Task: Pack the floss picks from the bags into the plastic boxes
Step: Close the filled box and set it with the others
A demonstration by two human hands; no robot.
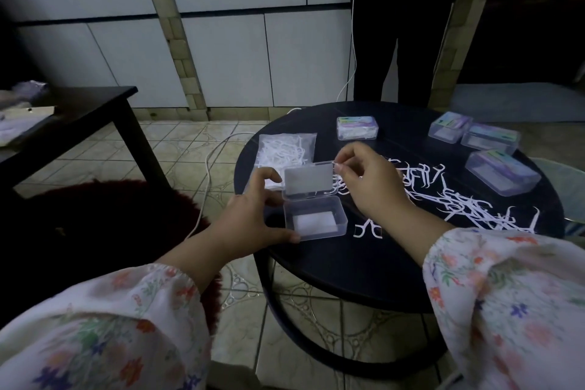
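A clear plastic box (315, 218) sits at the near left of the round black table (348, 263), its hinged lid (308, 182) standing up. My left hand (253, 215) grips the box's left side, thumb along the front edge and a finger at the lid. My right hand (370, 180) pinches the lid's top right corner. Loose white floss picks (459, 199) lie scattered to the right of the box, with two (368, 229) right beside it. A clear bag of floss picks (286, 149) lies behind the lid.
Several closed plastic boxes stand at the table's back and right: one (357, 127) in the middle, others (449, 127) (490, 138) (503, 176) on the right. A person in dark trousers (392, 41) stands behind the table. A dark low table (72, 117) is at left; a white cable (209, 168) crosses the floor.
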